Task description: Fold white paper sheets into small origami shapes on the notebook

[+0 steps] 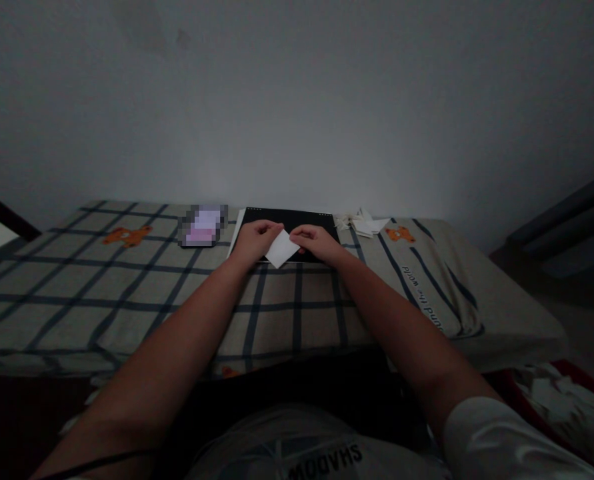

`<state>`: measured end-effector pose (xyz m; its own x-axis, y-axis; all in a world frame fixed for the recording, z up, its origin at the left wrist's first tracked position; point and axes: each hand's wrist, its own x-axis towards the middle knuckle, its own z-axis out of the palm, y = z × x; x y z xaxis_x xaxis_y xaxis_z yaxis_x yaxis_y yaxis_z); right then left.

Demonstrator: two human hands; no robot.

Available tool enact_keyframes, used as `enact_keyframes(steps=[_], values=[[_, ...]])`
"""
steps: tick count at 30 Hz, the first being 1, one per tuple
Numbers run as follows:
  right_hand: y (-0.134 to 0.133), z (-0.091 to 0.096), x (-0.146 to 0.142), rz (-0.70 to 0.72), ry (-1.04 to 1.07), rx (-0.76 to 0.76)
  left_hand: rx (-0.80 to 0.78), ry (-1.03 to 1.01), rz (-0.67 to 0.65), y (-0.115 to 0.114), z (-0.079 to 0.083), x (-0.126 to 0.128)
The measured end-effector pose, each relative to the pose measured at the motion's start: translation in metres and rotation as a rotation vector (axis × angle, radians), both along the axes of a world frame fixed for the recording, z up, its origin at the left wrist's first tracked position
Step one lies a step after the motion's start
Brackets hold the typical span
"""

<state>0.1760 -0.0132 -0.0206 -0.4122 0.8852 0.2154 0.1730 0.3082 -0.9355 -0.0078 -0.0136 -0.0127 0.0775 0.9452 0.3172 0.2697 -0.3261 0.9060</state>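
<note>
Between both hands is a small white piece of paper (281, 251), folded to a diamond shape with one corner pointing toward me. Fingers and thumb of my left hand (255, 241) pinch its upper left side. On the upper right side, my right hand (317, 241) grips the paper with bent fingers. Underneath lies a flat black board or folder (291, 217) with a pale edge on its left; the hands and paper cover much of it. Just right of the board sit white folded paper pieces (369, 224), one with a pointed wing shape.
A checked cloth with bear prints (187, 287) covers the surface, which meets a grey wall (297, 120). Left of the board lies a phone-like object (203, 227), its screen pixelated. At the lower right, a red container (584, 380) holds many white paper pieces.
</note>
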Motion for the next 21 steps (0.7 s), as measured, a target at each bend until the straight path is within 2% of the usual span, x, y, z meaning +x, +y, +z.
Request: enact_keyframes(steps=[13, 21], values=[[0.0008, 0.0011, 0.0021, 0.015, -0.061, 0.022, -0.055, -0.063, 0.042, 0.0028, -0.0029, -0.0024], [0.0009, 0.0026, 0.002, -0.096, -0.048, 0.071, -0.049, -0.077, 0.014, 0.0086, -0.0079, -0.0022]])
